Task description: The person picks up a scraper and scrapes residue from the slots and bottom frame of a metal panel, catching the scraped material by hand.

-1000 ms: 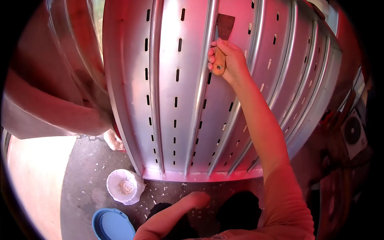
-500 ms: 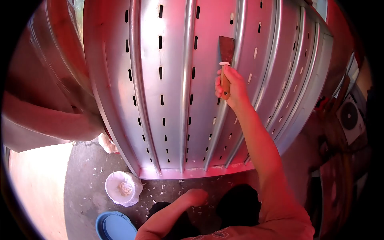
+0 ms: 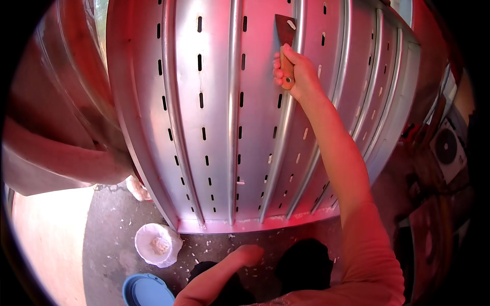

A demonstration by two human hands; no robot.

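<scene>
My right hand grips the wooden handle of a scraper, its wide dark blade pointing up the slotted metal panel. A small white piece lies on the blade. Round ribs run lengthwise between rows of slots, and some slots on the right side hold white material. One loose white piece rests on the lower panel. My left hand hangs low over my lap, near the panel's bottom edge; its fingers are too unclear to read.
Below the panel's left corner stands a white-lined bucket with white bits inside. A blue basin is beneath it. White scraps dot the grey floor. Red curved material is at the left, a fan-like unit at the right.
The scraper first came down the panel with a white piece near its handle, then moved back up. A white piece now shows on the blade and another on the lower panel.
</scene>
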